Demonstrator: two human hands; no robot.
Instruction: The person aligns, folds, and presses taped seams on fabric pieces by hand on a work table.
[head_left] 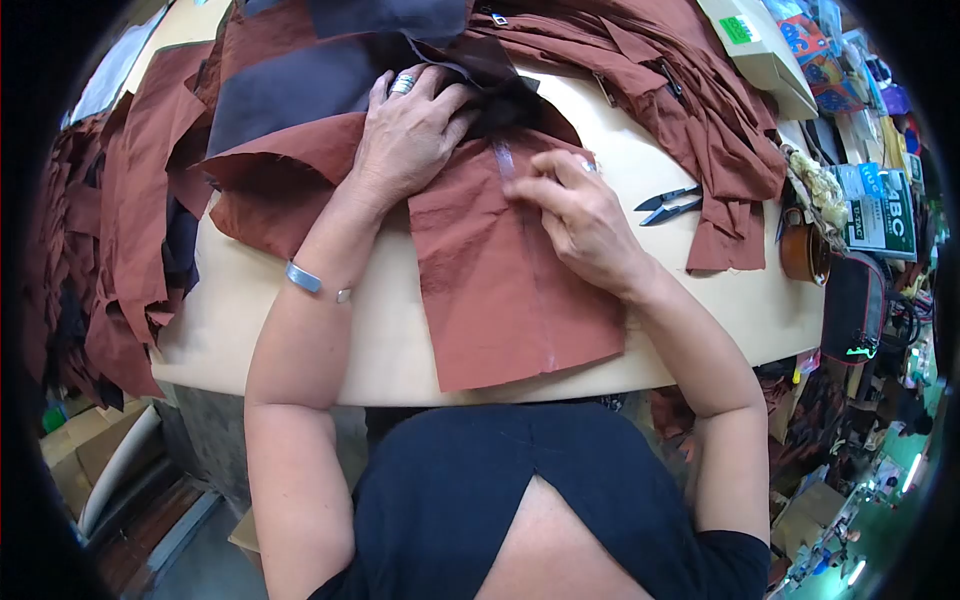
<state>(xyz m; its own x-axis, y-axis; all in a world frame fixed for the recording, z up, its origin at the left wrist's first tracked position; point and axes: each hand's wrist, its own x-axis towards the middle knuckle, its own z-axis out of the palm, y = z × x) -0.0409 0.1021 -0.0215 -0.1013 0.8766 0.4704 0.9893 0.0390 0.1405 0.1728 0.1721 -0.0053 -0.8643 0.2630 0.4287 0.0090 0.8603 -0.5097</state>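
A rust-brown fabric panel [480, 290] lies on the pale tabletop, its lower end near the front edge. A whitish line runs down it. My left hand [415, 130], wearing a ring, presses on the bunched brown and dark fabric [300, 90] above the panel, fingers bent and spread. My right hand [580, 210] is over the panel's right side beside the whitish line, its thumb and index finger pinched together. Whatever may be between those fingertips is too small to make out. Dark thread snips [668, 205] lie on the table to the right of my right hand.
More brown garments [640, 60] with zippers are piled at the back right. Brown fabric pieces [130, 220] hang over the left edge. A box [765, 50], a roll of brown tape [800, 250] and a dark bag [852, 305] are at the right.
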